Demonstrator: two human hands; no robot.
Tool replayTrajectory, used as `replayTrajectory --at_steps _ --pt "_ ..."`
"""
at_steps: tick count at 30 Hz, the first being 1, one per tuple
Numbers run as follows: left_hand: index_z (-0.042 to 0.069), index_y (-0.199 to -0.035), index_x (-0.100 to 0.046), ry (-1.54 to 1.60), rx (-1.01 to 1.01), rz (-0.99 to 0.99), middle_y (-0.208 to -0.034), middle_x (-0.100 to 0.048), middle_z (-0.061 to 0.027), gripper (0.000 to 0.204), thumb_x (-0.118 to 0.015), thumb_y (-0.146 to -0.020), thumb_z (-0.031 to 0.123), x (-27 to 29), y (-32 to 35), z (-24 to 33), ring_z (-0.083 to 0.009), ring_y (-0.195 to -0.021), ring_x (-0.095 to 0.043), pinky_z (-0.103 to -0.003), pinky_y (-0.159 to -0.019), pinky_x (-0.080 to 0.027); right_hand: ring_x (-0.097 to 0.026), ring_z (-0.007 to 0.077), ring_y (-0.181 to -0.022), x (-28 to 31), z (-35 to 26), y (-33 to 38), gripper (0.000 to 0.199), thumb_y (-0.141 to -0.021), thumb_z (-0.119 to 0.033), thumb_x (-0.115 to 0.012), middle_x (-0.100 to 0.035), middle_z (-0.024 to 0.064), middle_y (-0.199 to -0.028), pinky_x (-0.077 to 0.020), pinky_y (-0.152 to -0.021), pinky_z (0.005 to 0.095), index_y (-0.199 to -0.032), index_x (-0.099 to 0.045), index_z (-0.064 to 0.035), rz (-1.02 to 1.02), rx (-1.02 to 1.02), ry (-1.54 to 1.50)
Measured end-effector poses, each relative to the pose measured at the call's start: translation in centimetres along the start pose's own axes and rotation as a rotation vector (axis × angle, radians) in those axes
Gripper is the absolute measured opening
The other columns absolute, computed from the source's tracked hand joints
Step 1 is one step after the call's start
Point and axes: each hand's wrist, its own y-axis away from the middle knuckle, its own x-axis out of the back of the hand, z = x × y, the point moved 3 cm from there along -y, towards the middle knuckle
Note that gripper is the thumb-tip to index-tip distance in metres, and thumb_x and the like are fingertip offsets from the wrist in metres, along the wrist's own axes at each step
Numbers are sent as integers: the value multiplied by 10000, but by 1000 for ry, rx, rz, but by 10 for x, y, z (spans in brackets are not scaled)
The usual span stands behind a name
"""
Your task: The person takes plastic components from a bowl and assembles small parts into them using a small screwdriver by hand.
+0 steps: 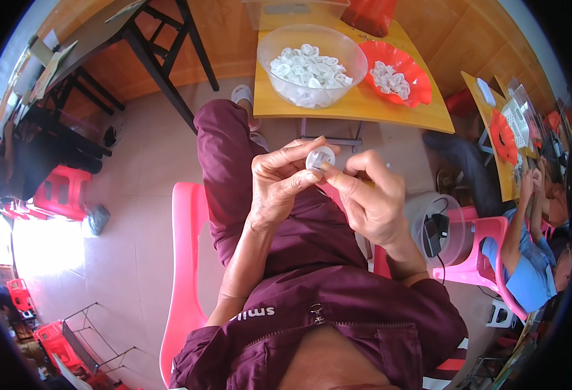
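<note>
Above my lap, my left hand point(277, 179) is closed on the edge of a small round white plastic cap point(319, 156), which has slots or raised bars on the face turned to me. From the other side, my right hand point(372, 198) pinches the cap's lower right edge between thumb and bent forefinger. Beyond the hands, a large clear bowl point(358, 64) holds a heap of white plastic pieces point(308, 67) of similar look. To its right, a red scalloped bowl point(420, 79) carries a smaller pile of whitish pieces point(390, 80).
Both bowls stand on a yellow table point(429, 116), with a red container point(370, 16) behind them. At right are a clear tub point(452, 234) with a black adapter point(433, 237) and a co-worker in blue point(530, 276). A dark-legged table point(162, 68) stands at left.
</note>
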Motion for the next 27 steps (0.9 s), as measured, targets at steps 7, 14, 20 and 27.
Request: replayTrajectory --at_steps 7,14,20,27 --pt "13 -1220 -566 294 126 -83 -1087 -636 -179 461 -705 -817 188 -1 0 -10 -162 -836 -633 -274 -754 -533 -540 123 -546 3 0 4 425 -649 137 -662 -502 42 -744 -428 -452 266 -1022 -697 -63 113 -67 -89" --pt "-36 -1242 -515 333 164 -78 -988 -633 -90 494 -523 -937 352 -3 2 -17 -140 -769 -605 -284 -712 -511 -557 118 -546 -1 0 3 427 -662 145 -654 -490 37 -734 -435 -451 260 -1035 -690 -58 112 -28 -45" --pt "-39 -1141 -562 202 207 41 -845 -605 -60 498 -402 -981 404 -7 0 -14 -113 -670 -543 -242 -646 -467 -538 119 -535 -5 6 6 377 -704 137 -647 -485 48 -748 -418 -454 251 -1029 -692 -49 167 -97 -43" --pt "-31 -1064 -601 41 211 90 -745 -583 -47 494 -348 -1002 390 -5 1 -14 -93 -631 -512 -219 -609 -439 -521 127 -539 -8 9 11 401 -659 115 -675 -494 39 -743 -406 -452 266 -1012 -704 -72 137 -99 31"
